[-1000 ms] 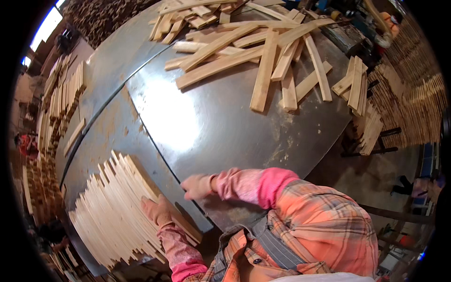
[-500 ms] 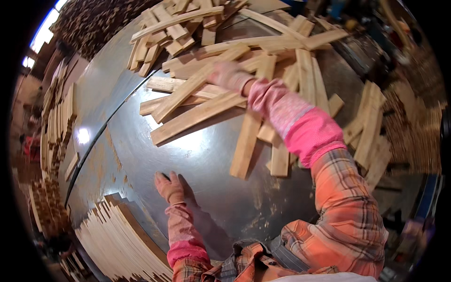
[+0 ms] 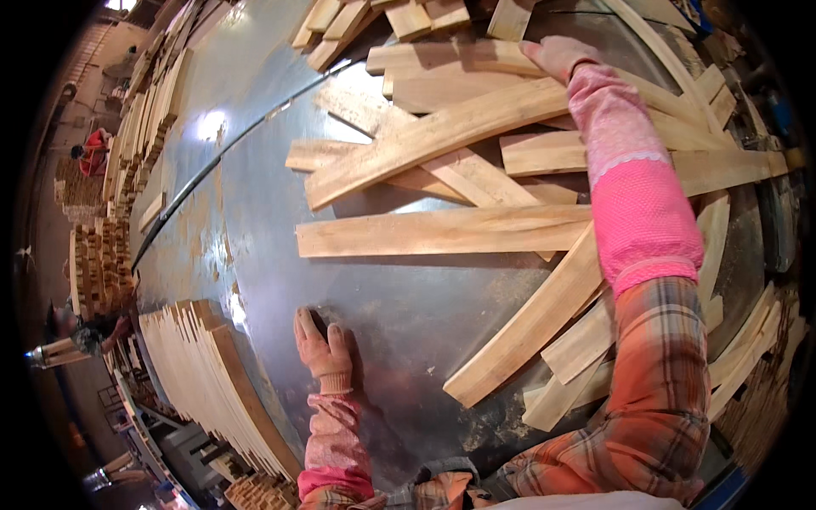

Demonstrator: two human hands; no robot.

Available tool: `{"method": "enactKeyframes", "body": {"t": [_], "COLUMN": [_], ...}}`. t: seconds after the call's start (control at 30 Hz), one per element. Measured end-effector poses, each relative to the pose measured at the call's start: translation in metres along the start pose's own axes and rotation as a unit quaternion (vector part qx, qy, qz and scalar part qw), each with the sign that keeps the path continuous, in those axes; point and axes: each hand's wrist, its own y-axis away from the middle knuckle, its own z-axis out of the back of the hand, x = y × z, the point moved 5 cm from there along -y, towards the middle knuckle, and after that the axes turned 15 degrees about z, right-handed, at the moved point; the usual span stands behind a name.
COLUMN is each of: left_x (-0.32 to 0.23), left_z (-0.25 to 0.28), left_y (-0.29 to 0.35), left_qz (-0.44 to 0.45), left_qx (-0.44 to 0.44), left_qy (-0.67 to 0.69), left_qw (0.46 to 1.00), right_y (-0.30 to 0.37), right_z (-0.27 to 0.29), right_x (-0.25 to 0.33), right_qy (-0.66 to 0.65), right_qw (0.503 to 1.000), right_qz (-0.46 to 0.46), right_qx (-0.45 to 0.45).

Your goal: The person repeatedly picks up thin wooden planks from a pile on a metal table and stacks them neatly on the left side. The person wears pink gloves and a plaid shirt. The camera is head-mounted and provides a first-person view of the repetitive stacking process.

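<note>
My left hand (image 3: 323,347), in a pale pinkish work glove, rests low over the grey metal tabletop (image 3: 399,319). Its fingers and thumb are apart and it holds nothing. At the far side of a loose heap, my right hand (image 3: 561,58), gloved alike, has its bent fingers on a long wooden slat (image 3: 459,58); the fingertips are partly hidden. Below that arm, several pale slats lie crossed, among them a wide slanting slat (image 3: 433,136) and a nearly level slat (image 3: 433,231). Another slat (image 3: 527,319) slants toward me, partly under my right sleeve.
A neat stack of slats (image 3: 217,382) stands at the near left. A dark seam (image 3: 204,174) crosses the tabletop. More slats (image 3: 340,25) lie at the far edge, with stacked wood (image 3: 140,127) beyond on the left. Another person's arm (image 3: 115,336) shows at the far left.
The view has shifted, bringing the heap closer. My right hand has moved farther away, from the crossed slats to the far slat. My left hand stays over the tabletop.
</note>
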Motion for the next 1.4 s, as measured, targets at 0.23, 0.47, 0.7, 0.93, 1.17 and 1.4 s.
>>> {"method": "enactKeyframes", "body": {"t": [0.23, 0.47, 0.7, 0.93, 1.17, 1.4], "left_x": [0.000, 0.113, 0.179, 0.195, 0.147, 0.026], "left_z": [0.005, 0.046, 0.097, 0.151, 0.217, 0.081], "left_y": [0.010, 0.130, 0.250, 0.266, 0.137, 0.026], "left_qz": [0.076, 0.300, 0.143, 0.014, 0.025, 0.030], "left_qx": [-0.064, -0.038, 0.099, 0.514, 0.479, 0.360], "left_qy": [0.135, 0.045, 0.026, -0.266, 0.096, 0.244], "left_qw": [0.986, 0.952, 0.984, 0.815, 0.872, 0.900], "right_y": [0.057, 0.205, 0.302, 0.430, 0.597, 0.673], "right_z": [-0.026, -0.077, -0.110, -0.076, 0.010, -0.040], "right_x": [0.108, 0.266, 0.308, 0.344, 0.170, -0.049], "right_qy": [0.042, -0.021, 0.060, 0.034, -0.134, -0.150], "right_qw": [0.994, 0.972, 0.936, 0.954, 0.932, 0.897], "right_qz": [0.077, 0.206, 0.253, 0.236, 0.033, -0.412], "right_qx": [0.073, 0.110, 0.239, 0.183, -0.334, -0.054]}}
